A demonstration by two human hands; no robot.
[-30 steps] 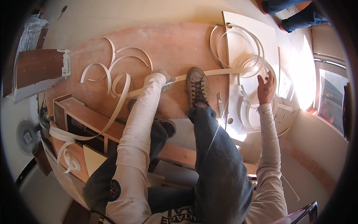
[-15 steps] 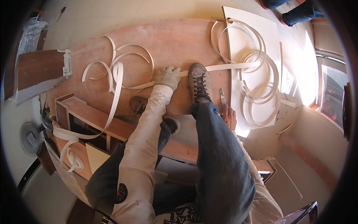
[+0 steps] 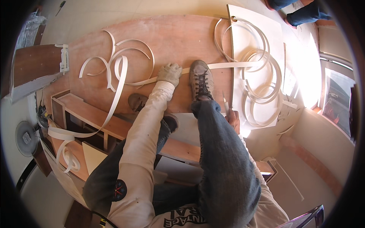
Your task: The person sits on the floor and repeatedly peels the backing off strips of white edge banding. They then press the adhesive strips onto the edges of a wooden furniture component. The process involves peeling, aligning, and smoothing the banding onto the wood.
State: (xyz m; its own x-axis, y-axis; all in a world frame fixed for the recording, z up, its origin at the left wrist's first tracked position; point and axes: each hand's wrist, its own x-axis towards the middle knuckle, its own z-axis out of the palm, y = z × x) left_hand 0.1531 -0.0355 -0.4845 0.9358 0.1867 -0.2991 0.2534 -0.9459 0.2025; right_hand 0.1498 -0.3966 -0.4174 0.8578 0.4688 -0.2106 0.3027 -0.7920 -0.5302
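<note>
Knife (image 3: 225,102) partly covered by right hand (image 3: 234,119), 3 o'clock; hand half hidden by trouser leg (image 3: 224,159); bystander's legs (image 3: 308,17) cut off, 2 o'clock.

Pale floor (image 3: 99,17), bright window (image 3: 337,91) at right — glaring sunlight (image 3: 303,74)

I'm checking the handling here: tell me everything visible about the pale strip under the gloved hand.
The pale strip is a thin, flat, off-white band, perhaps plastic. The gloved left hand lies over it, and the right shoe covers it farther right. From the hand rightward it runs nearly straight across the wooden board, ending over the white panel. Left of the hand it curves into a loop; its other end I can't trace.
</note>
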